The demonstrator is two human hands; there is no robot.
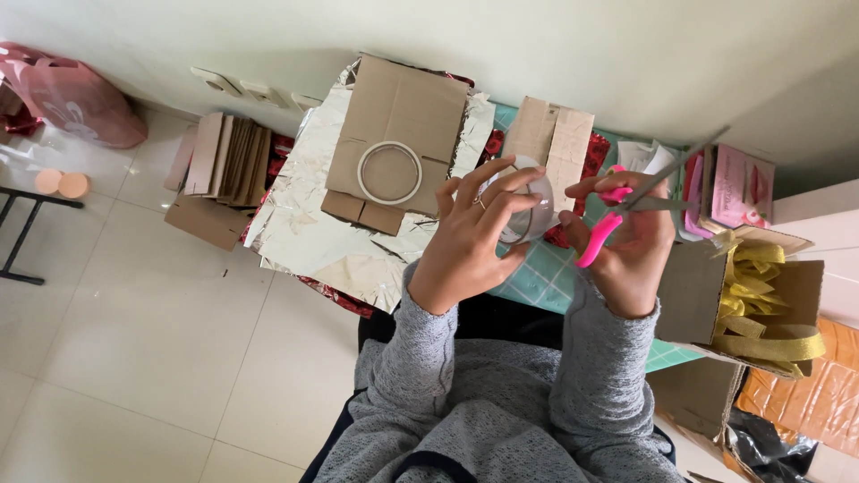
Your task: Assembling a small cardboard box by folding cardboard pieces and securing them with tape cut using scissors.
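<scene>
Left hand (470, 237) grips a clear tape roll (528, 210); right hand (631, 246), just beside it, clamps pink-handled scissors (617, 215), blades open, above the teal cutting mat (546, 273).

Open brown carton (693, 295) right, gold ribbon inside; pink box (741, 186), perhaps packaging, behind.

left hand (470, 237): raised, fingers curled, gripping | right hand (631, 241): raised, fingers closed, gripping
</scene>
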